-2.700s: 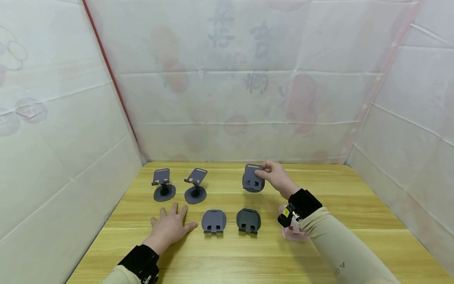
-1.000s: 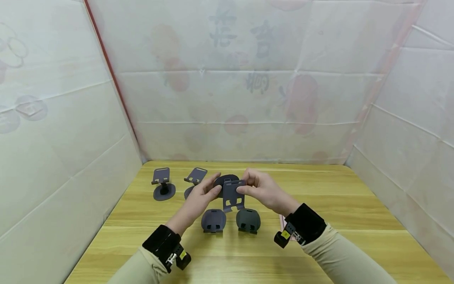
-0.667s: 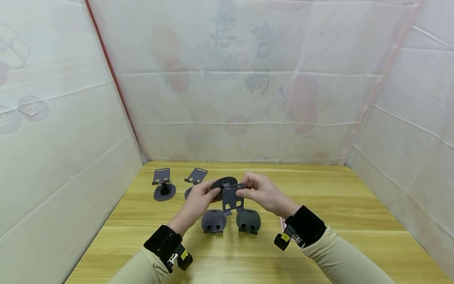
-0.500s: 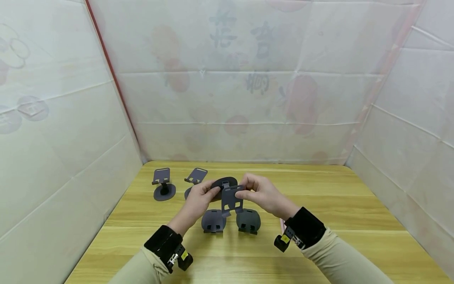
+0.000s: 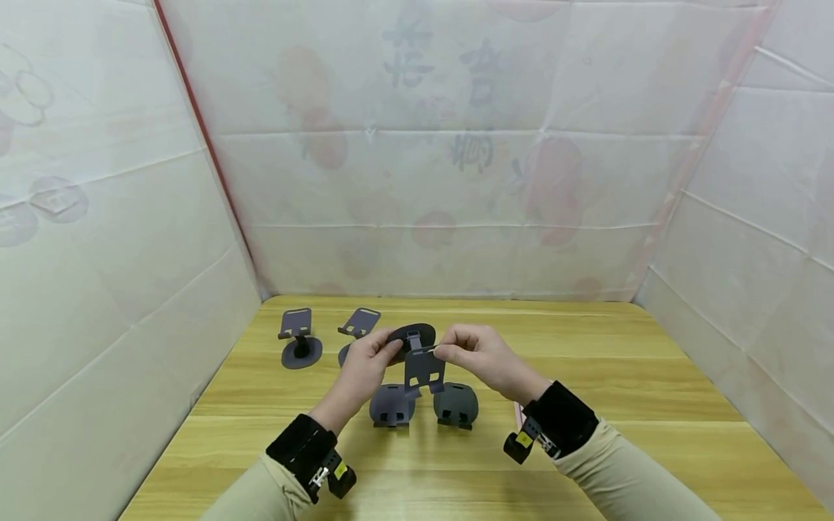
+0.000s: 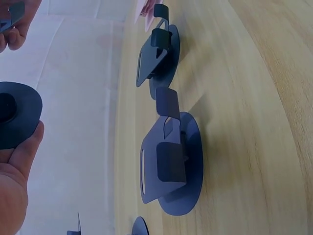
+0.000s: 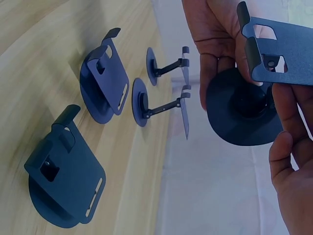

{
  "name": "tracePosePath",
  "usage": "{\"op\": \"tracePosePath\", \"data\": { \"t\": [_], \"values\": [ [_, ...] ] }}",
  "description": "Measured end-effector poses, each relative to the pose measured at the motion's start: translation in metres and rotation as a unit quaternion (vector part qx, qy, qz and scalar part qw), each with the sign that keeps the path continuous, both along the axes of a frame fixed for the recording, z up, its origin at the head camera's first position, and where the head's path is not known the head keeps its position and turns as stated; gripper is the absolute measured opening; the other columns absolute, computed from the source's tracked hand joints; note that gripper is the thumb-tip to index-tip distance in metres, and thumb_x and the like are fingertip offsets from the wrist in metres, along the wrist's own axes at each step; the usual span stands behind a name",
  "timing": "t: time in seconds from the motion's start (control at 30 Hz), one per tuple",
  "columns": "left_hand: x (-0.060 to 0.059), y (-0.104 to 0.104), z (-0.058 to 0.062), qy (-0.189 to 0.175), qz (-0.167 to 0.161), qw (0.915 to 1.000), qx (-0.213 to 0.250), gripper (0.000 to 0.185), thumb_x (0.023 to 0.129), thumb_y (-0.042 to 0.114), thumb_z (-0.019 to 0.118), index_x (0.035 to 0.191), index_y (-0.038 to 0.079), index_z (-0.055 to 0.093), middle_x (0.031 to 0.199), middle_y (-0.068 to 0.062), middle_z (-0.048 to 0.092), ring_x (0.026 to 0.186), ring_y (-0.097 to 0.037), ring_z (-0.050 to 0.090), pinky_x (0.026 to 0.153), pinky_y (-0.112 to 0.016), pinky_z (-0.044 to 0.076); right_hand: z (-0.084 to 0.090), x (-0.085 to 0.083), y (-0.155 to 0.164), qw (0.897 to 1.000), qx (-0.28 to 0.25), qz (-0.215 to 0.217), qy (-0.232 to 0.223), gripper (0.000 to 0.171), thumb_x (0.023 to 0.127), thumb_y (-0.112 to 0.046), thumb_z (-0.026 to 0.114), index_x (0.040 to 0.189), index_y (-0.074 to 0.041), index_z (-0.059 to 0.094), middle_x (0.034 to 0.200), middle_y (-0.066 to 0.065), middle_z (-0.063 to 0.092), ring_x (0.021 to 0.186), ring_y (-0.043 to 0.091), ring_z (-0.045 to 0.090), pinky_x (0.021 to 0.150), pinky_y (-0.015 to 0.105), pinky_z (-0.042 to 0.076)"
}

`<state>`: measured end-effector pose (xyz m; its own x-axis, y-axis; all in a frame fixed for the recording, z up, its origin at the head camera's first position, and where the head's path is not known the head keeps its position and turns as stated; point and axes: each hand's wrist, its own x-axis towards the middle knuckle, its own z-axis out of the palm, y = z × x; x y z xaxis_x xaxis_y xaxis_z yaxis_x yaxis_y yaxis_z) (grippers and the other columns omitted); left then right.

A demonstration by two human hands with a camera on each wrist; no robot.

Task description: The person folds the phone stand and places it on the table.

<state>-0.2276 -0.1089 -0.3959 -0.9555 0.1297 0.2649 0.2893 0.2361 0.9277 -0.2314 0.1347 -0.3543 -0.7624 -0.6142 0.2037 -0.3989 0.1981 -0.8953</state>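
Both hands hold a dark grey folding phone stand [image 5: 425, 370] above the middle of the table. My left hand [image 5: 363, 367] grips its round base [image 7: 227, 120] between thumb and fingers; in the left wrist view that base [image 6: 27, 115] shows its dark hub. With thumb and index finger my right hand [image 5: 485, 356] pinches the slotted top edge of the plate. The plate is swung away from the base, hooked lip downward, and the hinge arm shows between them. Just below, a purple-grey folded stand [image 5: 392, 407] and a dark green folded stand [image 5: 456, 407] lie on the table.
At the back left stand two unfolded phone stands, one upright stand [image 5: 301, 347] at the far left and another stand [image 5: 360, 322] partly behind my left hand. A pink thing [image 5: 519, 414] is mostly covered by my right wrist. White cloth walls [image 5: 417, 253] enclose the wooden table.
The right hand has brought the folded stand from the back right to the middle. My left hand has left the tabletop and taken its base. The plate has swung down away from the base.
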Motion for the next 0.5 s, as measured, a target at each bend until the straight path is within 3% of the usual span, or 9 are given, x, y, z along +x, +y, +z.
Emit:
{"op": "tracePosePath", "data": {
  "t": [0.17,0.5],
  "values": [
    [0.0013,-0.0003,0.0007,0.011,0.005,0.9999,-0.004,0.017,0.106,0.009,0.056,0.108,0.005,0.071,0.103,-0.009,0.068,0.103,-0.032,0.070,0.093,-0.048,0.058,-0.0006,0.0003,-0.0008,1.000,-0.007,0.002,0.002,0.026,0.105,-0.034,0.059,0.098,-0.010,0.065,0.097,0.008,0.060,0.086,0.030,0.048,0.080,0.037,0.044],
    [0.0055,-0.0003,0.0017,0.049,0.026,0.9970,-0.054,0.017,0.105,0.008,0.057,0.111,0.010,0.073,0.105,-0.006,0.072,0.104,-0.026,0.070,0.086,-0.043,0.060,-0.0060,-0.0007,0.0012,1.000,-0.005,0.006,0.001,0.027,0.105,-0.034,0.059,0.097,-0.008,0.063,0.094,0.007,0.057,0.084,0.027,0.047,0.077,0.036,0.042]
  ]
}}
